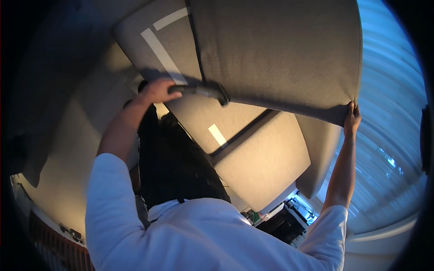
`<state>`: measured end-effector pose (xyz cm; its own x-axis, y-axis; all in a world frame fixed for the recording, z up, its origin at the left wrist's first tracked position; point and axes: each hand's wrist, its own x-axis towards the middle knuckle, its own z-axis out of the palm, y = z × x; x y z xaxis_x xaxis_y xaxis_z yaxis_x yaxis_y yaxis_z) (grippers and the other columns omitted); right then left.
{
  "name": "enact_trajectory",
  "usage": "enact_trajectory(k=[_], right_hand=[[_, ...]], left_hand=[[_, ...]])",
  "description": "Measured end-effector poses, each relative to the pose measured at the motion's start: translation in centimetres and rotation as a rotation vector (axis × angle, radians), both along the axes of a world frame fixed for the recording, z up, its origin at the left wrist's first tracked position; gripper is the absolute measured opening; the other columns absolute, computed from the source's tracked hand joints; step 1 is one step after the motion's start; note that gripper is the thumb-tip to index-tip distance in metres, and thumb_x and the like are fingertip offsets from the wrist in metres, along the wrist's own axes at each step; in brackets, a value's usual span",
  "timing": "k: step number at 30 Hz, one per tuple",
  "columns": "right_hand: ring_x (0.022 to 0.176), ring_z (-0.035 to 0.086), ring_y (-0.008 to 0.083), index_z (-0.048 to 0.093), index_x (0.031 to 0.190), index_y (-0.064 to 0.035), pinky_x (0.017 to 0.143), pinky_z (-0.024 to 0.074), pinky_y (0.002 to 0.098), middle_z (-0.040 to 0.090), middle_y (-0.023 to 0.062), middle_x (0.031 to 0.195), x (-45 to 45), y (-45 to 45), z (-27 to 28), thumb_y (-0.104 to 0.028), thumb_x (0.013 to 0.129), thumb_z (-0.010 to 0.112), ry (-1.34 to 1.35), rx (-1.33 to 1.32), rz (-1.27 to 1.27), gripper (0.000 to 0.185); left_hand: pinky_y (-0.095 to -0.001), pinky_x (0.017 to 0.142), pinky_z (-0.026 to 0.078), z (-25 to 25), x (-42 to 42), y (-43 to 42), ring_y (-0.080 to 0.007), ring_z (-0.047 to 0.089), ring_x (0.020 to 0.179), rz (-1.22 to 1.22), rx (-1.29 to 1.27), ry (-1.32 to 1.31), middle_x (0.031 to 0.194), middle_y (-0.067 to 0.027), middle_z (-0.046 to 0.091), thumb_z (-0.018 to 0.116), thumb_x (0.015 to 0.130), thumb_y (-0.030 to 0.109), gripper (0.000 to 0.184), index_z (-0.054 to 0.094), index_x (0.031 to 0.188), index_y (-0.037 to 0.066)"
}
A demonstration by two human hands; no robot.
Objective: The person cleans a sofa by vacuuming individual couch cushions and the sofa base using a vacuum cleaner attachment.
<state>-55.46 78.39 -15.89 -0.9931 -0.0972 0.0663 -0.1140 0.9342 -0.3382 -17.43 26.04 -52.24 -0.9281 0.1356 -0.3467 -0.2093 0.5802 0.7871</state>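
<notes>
Above the sofa seat, the left hand was clenched around the handle of a black tool, its forearm reaching in from the left side of the view. The tool's far end bent downward at the near edge of the big cushion; whether it touched the fabric could not be told. Well apart from it, the right hand was grasping the near right corner of the same cushion, fingers and thumb pinching the fabric. The big cushion spread across the top of the view, covering part of the seat. Pale strips lay on the grey fabric to its left, two of them nearly meeting at a corner, and a short strip lay nearer the person. Just beyond a dark gap, to the right of that short strip, was the small cushion, lit warmly. The person's black trousers stood beside the seat, on its left. Farther right, past the right hand, hung a blue-lit curtain.
</notes>
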Motion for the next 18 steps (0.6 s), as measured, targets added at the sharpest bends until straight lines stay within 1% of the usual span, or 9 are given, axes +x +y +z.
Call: enact_trajectory(k=[2, 4, 5, 7, 8, 11, 14, 16, 18], right_hand=[[0.094, 0.058, 0.0135, 0.064, 0.121, 0.0019, 0.085, 0.0473, 0.0301, 0.070, 0.0098, 0.105, 0.2, -0.4, 0.0, -0.042, 0.101, 0.060, 0.030, 0.015, 0.003, 0.049], [0.095, 0.058, 0.0139, 0.064, 0.122, 0.0017, 0.086, 0.0473, 0.0300, 0.070, 0.0101, 0.104, 0.7, -0.9, 0.1, -0.043, 0.100, 0.060, 0.064, 0.029, 0.027, 0.050], [0.095, 0.058, 0.0141, 0.064, 0.124, 0.0006, 0.086, 0.0471, 0.0300, 0.070, 0.0102, 0.104, 0.7, -1.2, 0.1, -0.044, 0.100, 0.059, 0.066, 0.018, 0.020, 0.050], [0.097, 0.058, 0.0141, 0.063, 0.126, 0.0011, 0.088, 0.0469, 0.0296, 0.069, 0.0100, 0.108, 0.6, -0.6, 0.1, -0.042, 0.101, 0.059, 0.034, 0.024, 0.002, 0.050], [0.100, 0.058, 0.0142, 0.062, 0.128, 0.0017, 0.089, 0.0467, 0.0292, 0.068, 0.0098, 0.112, 0.2, -0.6, 0.0, -0.041, 0.101, 0.059, 0.021, 0.010, -0.011, 0.051], [0.091, 0.055, 0.0126, 0.065, 0.119, -0.0008, 0.084, 0.0463, 0.0293, 0.068, 0.0085, 0.099, 0.2, -0.4, -0.3, -0.041, 0.101, 0.060, 0.045, -0.040, -0.003, 0.045], [0.089, 0.054, 0.0118, 0.064, 0.117, 0.0003, 0.083, 0.0456, 0.0284, 0.067, 0.0073, 0.097, 0.2, -0.7, -0.3, -0.040, 0.101, 0.060, 0.034, -0.050, -0.035, 0.044], [0.095, 0.056, 0.0128, 0.063, 0.123, 0.0002, 0.086, 0.0464, 0.0286, 0.068, 0.0081, 0.105, -0.3, 0.4, -0.3, -0.040, 0.101, 0.060, 0.005, -0.045, -0.042, 0.046], [0.101, 0.059, 0.0139, 0.062, 0.128, 0.0002, 0.089, 0.0472, 0.0288, 0.068, 0.0089, 0.112, -0.7, 0.0, -0.1, -0.039, 0.101, 0.060, -0.034, -0.036, -0.030, 0.048]], left_hand=[[-0.0475, 0.095, 0.050, -0.6, -1.8, 2.1, -0.0393, 0.065, 0.104, -0.042, -0.100, -0.168, 0.108, -0.0210, 0.069, 0.066, 0.085, 0.060, 0.064, 0.066, 0.122, 0.008], [-0.0470, 0.094, 0.051, -2.0, -3.2, 0.5, -0.0395, 0.066, 0.101, 0.088, -0.121, -0.086, 0.103, -0.0209, 0.070, 0.067, 0.085, 0.059, 0.059, 0.068, 0.123, 0.013], [-0.0450, 0.096, 0.051, -3.7, -4.2, -1.5, -0.0387, 0.066, 0.105, 0.098, -0.096, -0.109, 0.109, -0.0208, 0.070, 0.067, 0.086, 0.056, 0.056, 0.067, 0.125, 0.016], [-0.0433, 0.105, 0.046, -4.8, -5.5, -6.7, -0.0340, 0.059, 0.122, 0.235, -0.119, -0.173, 0.129, -0.0194, 0.063, 0.062, 0.088, 0.062, 0.068, 0.063, 0.129, 0.008], [-0.0440, 0.102, 0.047, -2.9, -5.4, -8.3, -0.0344, 0.059, 0.122, 0.414, -0.273, -0.137, 0.127, -0.0200, 0.064, 0.060, 0.088, 0.064, 0.068, 0.064, 0.128, 0.009], [-0.0446, 0.095, 0.049, -0.4, -5.7, -10.6, -0.0360, 0.064, 0.114, 0.430, -0.150, -0.298, 0.121, -0.0187, 0.068, 0.060, 0.088, 0.066, 0.073, 0.063, 0.128, 0.005], [-0.0442, 0.086, 0.051, -0.3, -3.5, -7.2, -0.0361, 0.069, 0.099, 0.679, -0.102, -0.332, 0.108, -0.0182, 0.072, 0.060, 0.088, 0.066, 0.075, 0.063, 0.125, 0.001], [-0.0425, 0.082, 0.053, -0.7, -2.7, -5.4, -0.0349, 0.070, 0.091, 0.879, 0.288, -0.488, 0.104, -0.0189, 0.072, 0.061, 0.087, 0.066, 0.075, 0.064, 0.125, 0.002], [-0.0412, 0.082, 0.053, -0.4, -2.4, -3.0, -0.0334, 0.070, 0.094, 0.759, 0.160, -0.530, 0.104, -0.0206, 0.071, 0.063, 0.086, 0.065, 0.073, 0.065, 0.123, 0.003]])
